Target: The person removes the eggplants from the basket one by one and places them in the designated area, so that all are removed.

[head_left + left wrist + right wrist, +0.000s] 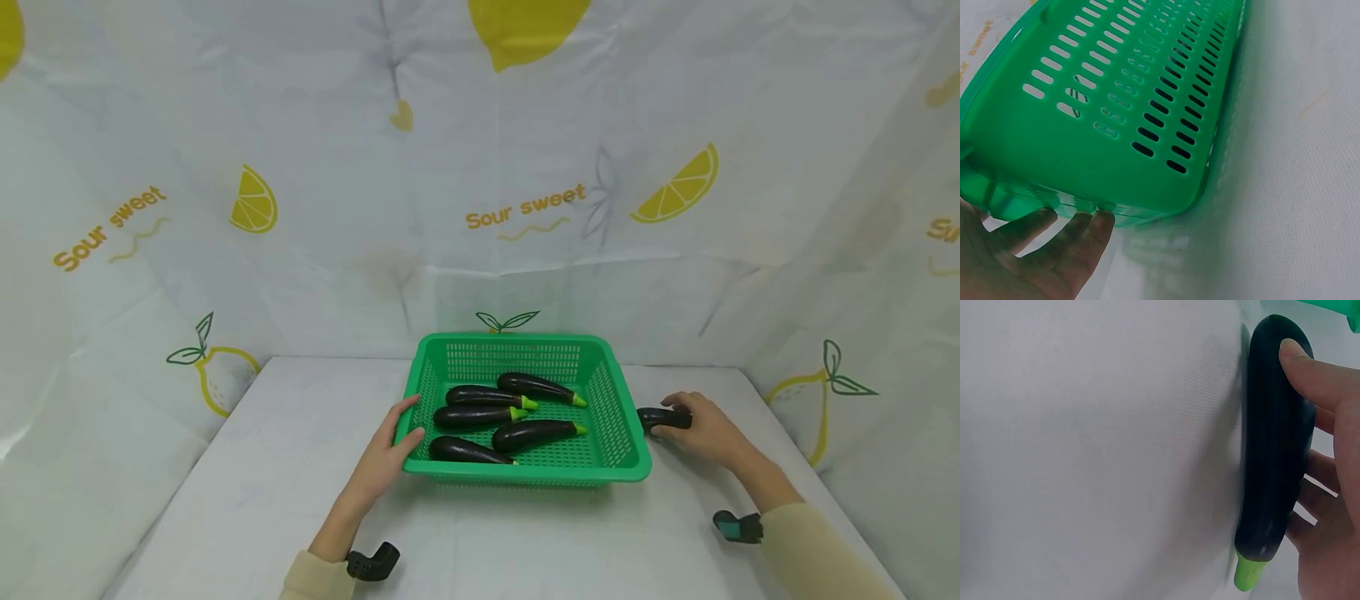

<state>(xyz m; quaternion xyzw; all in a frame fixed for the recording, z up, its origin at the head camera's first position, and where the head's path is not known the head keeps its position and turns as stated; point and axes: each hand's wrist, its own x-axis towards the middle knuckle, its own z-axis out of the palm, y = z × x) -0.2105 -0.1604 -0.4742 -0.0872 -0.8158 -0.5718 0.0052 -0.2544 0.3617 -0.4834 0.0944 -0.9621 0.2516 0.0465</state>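
A green plastic basket (525, 477) with slotted walls stands on the table, several dark eggplants (480, 417) with green stems lying inside. At its left rim is my left hand (384, 457), gripping the edge; the left wrist view shows the fingers (1088, 240) against the outer wall. Just right of the basket, my right hand (705, 429) holds another eggplant (1275, 444) close to the tabletop. In the right wrist view the thumb presses its rounded end and the other fingers wrap the far side, partly hidden. Its green stem (1249, 575) points away from the basket.
The white-covered table (255, 492) reaches back to a hanging sheet (337, 275) printed with lemons and words. More sheet surrounds the table on the left and right. A black device is strapped at each wrist.
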